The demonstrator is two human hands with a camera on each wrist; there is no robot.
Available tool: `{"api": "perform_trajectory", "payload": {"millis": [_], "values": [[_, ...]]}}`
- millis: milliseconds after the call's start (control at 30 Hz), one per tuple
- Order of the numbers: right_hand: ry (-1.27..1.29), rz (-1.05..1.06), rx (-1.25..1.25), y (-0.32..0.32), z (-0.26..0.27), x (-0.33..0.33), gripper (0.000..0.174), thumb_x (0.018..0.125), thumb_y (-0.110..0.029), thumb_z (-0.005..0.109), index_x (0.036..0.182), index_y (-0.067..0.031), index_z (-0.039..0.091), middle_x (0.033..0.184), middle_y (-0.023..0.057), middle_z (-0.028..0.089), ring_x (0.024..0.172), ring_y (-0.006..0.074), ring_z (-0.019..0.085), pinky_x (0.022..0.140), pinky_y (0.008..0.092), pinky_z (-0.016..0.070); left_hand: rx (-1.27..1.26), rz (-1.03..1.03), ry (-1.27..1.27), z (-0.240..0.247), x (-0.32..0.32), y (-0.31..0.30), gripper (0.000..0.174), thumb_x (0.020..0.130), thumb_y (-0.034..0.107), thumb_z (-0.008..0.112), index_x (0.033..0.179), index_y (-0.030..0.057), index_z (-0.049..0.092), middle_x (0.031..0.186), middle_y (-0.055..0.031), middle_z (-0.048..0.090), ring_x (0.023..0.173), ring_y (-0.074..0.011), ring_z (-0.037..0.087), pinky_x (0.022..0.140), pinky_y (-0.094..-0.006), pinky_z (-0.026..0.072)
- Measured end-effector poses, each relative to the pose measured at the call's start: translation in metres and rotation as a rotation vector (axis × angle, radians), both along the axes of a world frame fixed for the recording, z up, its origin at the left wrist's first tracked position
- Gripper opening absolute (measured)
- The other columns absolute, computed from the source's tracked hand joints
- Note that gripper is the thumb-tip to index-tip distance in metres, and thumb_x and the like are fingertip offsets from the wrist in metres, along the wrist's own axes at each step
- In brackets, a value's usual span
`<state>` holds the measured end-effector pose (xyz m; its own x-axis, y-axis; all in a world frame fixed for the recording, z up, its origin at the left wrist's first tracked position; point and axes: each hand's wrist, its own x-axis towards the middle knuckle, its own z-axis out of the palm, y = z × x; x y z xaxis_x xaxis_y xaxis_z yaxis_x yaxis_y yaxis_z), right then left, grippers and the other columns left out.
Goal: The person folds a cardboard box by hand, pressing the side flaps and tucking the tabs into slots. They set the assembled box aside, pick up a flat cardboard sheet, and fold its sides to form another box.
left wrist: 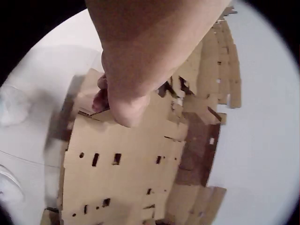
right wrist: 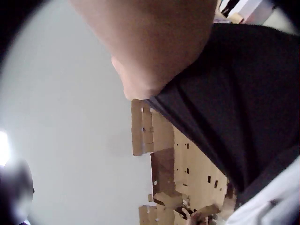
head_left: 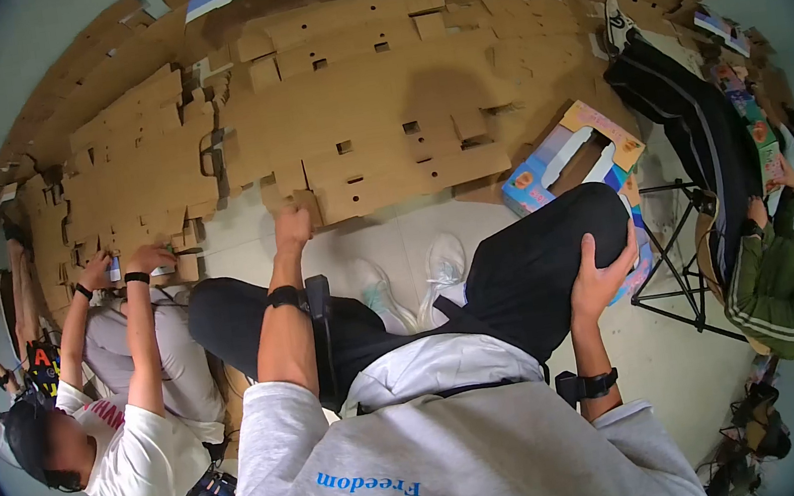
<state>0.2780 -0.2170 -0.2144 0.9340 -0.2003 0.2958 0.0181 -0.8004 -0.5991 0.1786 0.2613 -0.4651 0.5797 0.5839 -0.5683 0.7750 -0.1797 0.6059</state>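
Note:
Stacked flattened cardboard boxes with punched holes lie on the floor before me. At the near edge of one cardboard sheet (head_left: pixel 353 143), my left hand (head_left: pixel 294 225) pinches a small upright flap (head_left: pixel 306 203). In the left wrist view the fingers of the left hand (left wrist: pixel 124 105) curl at that folded corner, and the forearm covers part of it. My right hand (head_left: pixel 602 273) rests on my right knee, its fingers lying loosely over the dark trousers (head_left: pixel 529 261), holding nothing. The right wrist view shows mostly the forearm and the trousers (right wrist: pixel 243 98).
A colourful printed box (head_left: pixel 534 180) with a cut-out lies beyond my right knee, near a black folding stool frame (head_left: pixel 690 300). On the left a person in a white shirt (head_left: pixel 138 453) reaches to the cardboard. Someone in a green jacket (head_left: pixel 775 299) sits at the right.

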Motion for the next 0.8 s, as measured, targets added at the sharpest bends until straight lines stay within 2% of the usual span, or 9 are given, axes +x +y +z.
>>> {"api": "perform_trajectory", "payload": {"millis": [67, 167, 267, 367, 500, 533, 600, 700, 800], "values": [[-0.076, 0.063, -0.104, -0.003, 0.000, -0.003, 0.060, 0.093, -0.015, 0.075, 0.146, -0.0011, 0.051, 0.150, 0.0217, 0.048, 0.140, 0.0375, 0.044, 0.120, 0.0492, 0.0334, 0.123, -0.041, -0.067, 0.021, 0.007, 0.002, 0.037, 0.100, 0.029, 0.053, 0.102, -0.0032, 0.071, 0.072, -0.0081, 0.070, 0.058, -0.0214, 0.066, 0.054, -0.0278, 0.0475], [-0.220, 0.366, -0.318, 0.002, 0.002, 0.000, 0.038, 0.087, -0.010, 0.076, 0.123, -0.0032, 0.065, 0.133, 0.0172, 0.060, 0.126, 0.0334, 0.056, 0.114, 0.0500, 0.0400, -0.590, 0.492, -0.405, 0.105, 0.008, -0.011, 0.025, 0.100, 0.025, 0.054, 0.095, 0.0035, 0.066, 0.054, 0.0034, 0.047, 0.045, -0.0123, 0.044, 0.046, -0.0252, 0.0310], [-0.184, 0.774, -0.351, 0.024, -0.003, -0.007, 0.009, 0.079, -0.004, 0.075, 0.086, -0.0063, 0.069, 0.097, 0.0085, 0.072, 0.095, 0.0275, 0.069, 0.104, 0.0472, 0.0488, -1.091, 0.545, -0.592, 0.201, -0.007, -0.033, 0.020, 0.100, 0.026, 0.057, 0.096, 0.0083, 0.065, 0.053, 0.0080, 0.033, 0.044, -0.0073, 0.031, 0.046, -0.0236, 0.0264], [0.107, 1.075, -0.024, 0.066, -0.026, -0.037, 0.025, 0.082, -0.004, 0.074, 0.107, -0.0026, 0.073, 0.111, 0.0161, 0.073, 0.108, 0.0355, 0.069, 0.096, 0.0443, 0.0564, -1.216, 0.430, -0.621, 0.258, -0.021, -0.076, 0.023, 0.098, 0.024, 0.059, 0.101, 0.0017, 0.065, 0.054, 0.0084, 0.038, 0.043, -0.0057, 0.034, 0.046, -0.0214, 0.0296], [-0.041, 1.346, -0.064, 0.120, -0.035, -0.078, 0.061, 0.085, -0.021, 0.077, 0.139, -0.0017, 0.059, 0.141, 0.0204, 0.059, 0.129, 0.0395, 0.060, 0.109, 0.0477, 0.0499, -1.398, 0.000, -0.546, 0.328, -0.024, -0.149, 0.032, 0.091, 0.024, 0.066, 0.108, -0.0031, 0.063, 0.064, 0.0003, 0.053, 0.046, -0.0066, 0.042, 0.042, -0.0228, 0.0294], [0.260, 1.334, 0.442, 0.130, -0.033, -0.079, 0.064, 0.086, -0.024, 0.077, 0.142, -0.0004, 0.057, 0.147, 0.0214, 0.055, 0.136, 0.0399, 0.054, 0.113, 0.0487, 0.0459, -1.346, -0.006, -0.381, 0.340, -0.026, -0.168, 0.038, 0.092, 0.026, 0.067, 0.113, -0.0044, 0.062, 0.070, -0.0055, 0.059, 0.049, -0.0107, 0.048, 0.042, -0.0236, 0.0285], [0.511, 1.096, 0.986, 0.146, -0.007, -0.092, 0.080, 0.086, -0.029, 0.080, 0.150, 0.0029, 0.046, 0.159, 0.0241, 0.041, 0.149, 0.0409, 0.040, 0.119, 0.0499, 0.0385, -1.424, -0.183, -0.337, 0.357, -0.025, -0.199, 0.040, 0.097, 0.033, 0.065, 0.109, -0.0044, 0.065, 0.075, -0.0126, 0.065, 0.051, -0.0162, 0.051, 0.046, -0.0292, 0.0366], [-0.038, 0.988, 0.278, 0.159, 0.034, -0.088, 0.098, 0.080, -0.021, 0.085, 0.158, 0.0047, 0.032, 0.164, 0.0257, 0.034, 0.152, 0.0429, 0.035, 0.120, 0.0512, 0.0364, -1.792, -0.468, -0.496, 0.359, -0.015, -0.240, 0.061, 0.109, 0.037, 0.045, 0.068, -0.0039, 0.066, 0.067, -0.0142, 0.062, 0.054, -0.0180, 0.051, 0.052, -0.0311, 0.0404], [-0.281, 0.918, -0.021, 0.165, 0.064, -0.085, 0.104, 0.073, -0.006, 0.086, 0.159, 0.0050, 0.028, 0.159, 0.0258, 0.040, 0.148, 0.0460, 0.040, 0.118, 0.0520, 0.0399, -1.779, -0.558, -0.450, 0.356, -0.009, -0.284, 0.068, 0.112, 0.045, 0.039, 0.069, -0.0027, 0.064, 0.063, -0.0099, 0.059, 0.050, -0.0147, 0.047, 0.050, -0.0296, 0.0374]]}}
